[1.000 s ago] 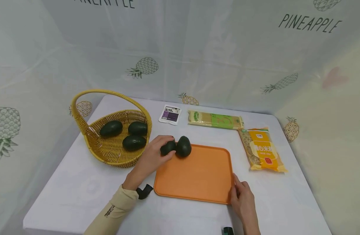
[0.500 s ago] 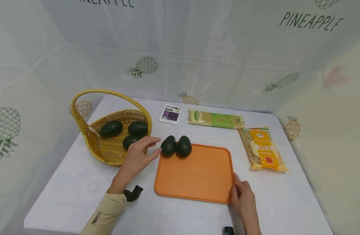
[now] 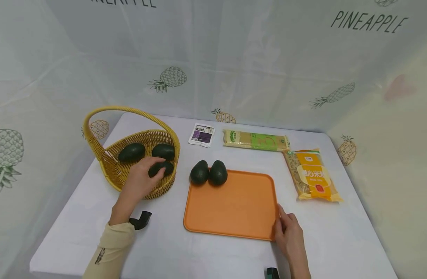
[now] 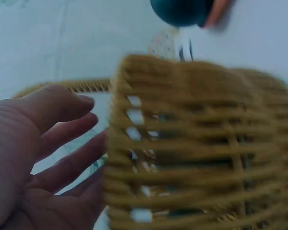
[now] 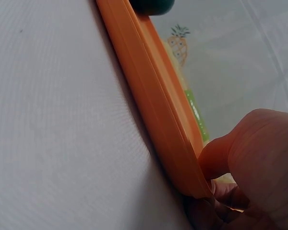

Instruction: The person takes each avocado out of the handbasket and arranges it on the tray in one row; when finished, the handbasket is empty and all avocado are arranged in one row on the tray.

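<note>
My left hand [image 3: 143, 174] reaches into the yellow wicker basket [image 3: 110, 174], with thumb and fingers spread on either side of the nearest avocado [image 3: 167, 167]. In the left wrist view the thumb stands apart from the fingers, and the basket wall [image 4: 197, 139] hides part of the fingers. Behind lie two more avocados in the basket. The orange tray [image 3: 234, 209] has two avocados side by side at its far left corner, the left one [image 3: 199, 173] and the right one [image 3: 218, 173]. My right hand [image 3: 291, 234] pinches the tray's near right edge between thumb and fingers.
A green-labelled pack of noodles [image 3: 255, 140] and a small purple-and-white packet [image 3: 202, 135] lie at the back of the white table. To the right of the tray is a yellow bag [image 3: 314, 176]. The basket's tall handle [image 3: 126, 109] arches over it.
My left hand let go of an avocado on the tray and moved left into the basket. The avocado stands upright beside the other. My right hand stays on the tray.
</note>
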A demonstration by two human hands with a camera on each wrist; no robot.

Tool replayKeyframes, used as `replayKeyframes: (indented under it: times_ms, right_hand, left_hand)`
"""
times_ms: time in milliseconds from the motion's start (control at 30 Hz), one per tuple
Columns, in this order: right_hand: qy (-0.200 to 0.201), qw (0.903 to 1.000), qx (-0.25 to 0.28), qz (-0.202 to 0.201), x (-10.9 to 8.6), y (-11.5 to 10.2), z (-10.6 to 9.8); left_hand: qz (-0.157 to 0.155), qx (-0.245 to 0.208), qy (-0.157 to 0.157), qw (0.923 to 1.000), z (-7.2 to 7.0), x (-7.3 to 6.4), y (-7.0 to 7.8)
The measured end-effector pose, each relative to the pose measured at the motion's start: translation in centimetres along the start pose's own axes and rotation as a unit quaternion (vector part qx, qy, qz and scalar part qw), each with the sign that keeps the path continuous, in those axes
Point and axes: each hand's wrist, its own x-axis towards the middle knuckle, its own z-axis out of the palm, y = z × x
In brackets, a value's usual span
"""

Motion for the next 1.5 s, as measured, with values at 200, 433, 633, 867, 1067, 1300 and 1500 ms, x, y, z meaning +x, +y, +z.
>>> replayKeyframes:
  times_ms: [200,433,633,867,1067,1300,1500]
  right_hand:
    - [0.0,1.0,-0.001,0.004,0.0,-0.2,0.0]
    - [0.004,1.0,-0.004,0.004,0.0,-0.2,0.1]
    - [0.008,0.9999,-0.006,0.005,0.0,-0.1,0.1]
    - [0.004,0.9999,-0.003,0.01,0.0,-0.1,0.0]
    - [0.002,0.9999,-0.005,0.009,0.0,-0.1,0.1]
    - [0.011,0.9999,-0.005,0.003,0.0,-0.1,0.3]
    - [0.022,0.9997,-0.005,-0.002,-0.1,-0.1,0.3]
  left_hand:
    - [-0.048,0.036,-0.059,0.9965,0.2,0.2,-1.5]
    - [-0.075,0.039,-0.095,0.9919,0.9,0.3,-2.8]
    - [-0.073,0.038,-0.101,0.9915,0.9,0.4,-2.8]
    - [-0.077,0.032,-0.104,0.991,0.8,0.5,-3.0]
    - [-0.08,0.04,-0.104,0.9905,0.8,0.4,-3.0]
    - [-0.109,0.029,-0.127,0.9855,0.7,0.7,-3.2]
    - [-0.154,0.006,-0.184,0.9708,0.6,1.1,-3.8]
